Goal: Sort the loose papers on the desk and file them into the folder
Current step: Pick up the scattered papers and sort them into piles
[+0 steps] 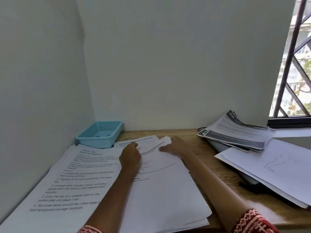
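Note:
A stack of white printed papers [161,185] lies in the middle of the wooden desk [198,145]. My left hand [130,155] sits on its far part, fingers curled down onto the top sheets. My right hand [175,146] is at the stack's far edge and pinches a lifted sheet corner [165,140]. Another stack with numbered text [74,180] lies to the left, partly under my left forearm. At the back right, a fanned pile with dark header bands [239,133] rests on a grey flat thing [218,146], perhaps the folder.
A light blue plastic basket [101,135] stands in the back left corner by the walls. Large sheets with a faint sketch [272,165] overhang the desk's right side and cover a dark object [249,184]. A barred window [292,68] is at the right.

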A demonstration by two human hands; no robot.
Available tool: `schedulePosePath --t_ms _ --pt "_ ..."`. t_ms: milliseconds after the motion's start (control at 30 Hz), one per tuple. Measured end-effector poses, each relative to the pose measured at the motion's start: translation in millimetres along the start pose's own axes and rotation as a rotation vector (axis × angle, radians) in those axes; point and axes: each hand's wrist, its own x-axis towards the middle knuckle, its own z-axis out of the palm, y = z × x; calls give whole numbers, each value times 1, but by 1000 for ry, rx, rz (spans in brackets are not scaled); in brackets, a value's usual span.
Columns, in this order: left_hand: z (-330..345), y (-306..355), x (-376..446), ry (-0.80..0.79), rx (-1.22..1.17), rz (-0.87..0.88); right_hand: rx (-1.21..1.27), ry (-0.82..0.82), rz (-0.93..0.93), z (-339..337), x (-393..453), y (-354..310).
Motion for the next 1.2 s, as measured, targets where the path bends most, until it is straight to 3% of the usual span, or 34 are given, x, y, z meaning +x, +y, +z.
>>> schedulePosePath --t_ms 100,267,367,467,567,700,833,1100,1200 --pt "2 0 1 3 -23 -28 204 -164 92 -14 -13 -5" --pt "-1 3 2 39 -149 -72 141 -234 115 -25 -20 -3" --pt "-8 3 3 42 -304 -124 90 -137 131 -27 -16 0" --pt "-13 -1 1 42 -343 -177 -208 125 76 -36 -8 16" --pt "-13 -1 -3 7 -316 -151 -131 242 130 -47 3 38" --pt "-7 2 -6 -104 -174 -79 207 115 113 -38 8 39" --pt "1 4 -9 -121 53 20 148 62 90 -22 6 19" --pt "5 -2 -8 -63 11 27 386 -137 228 -33 2 12" --pt "6 -2 -9 -53 11 37 603 -307 304 -48 -1 4"
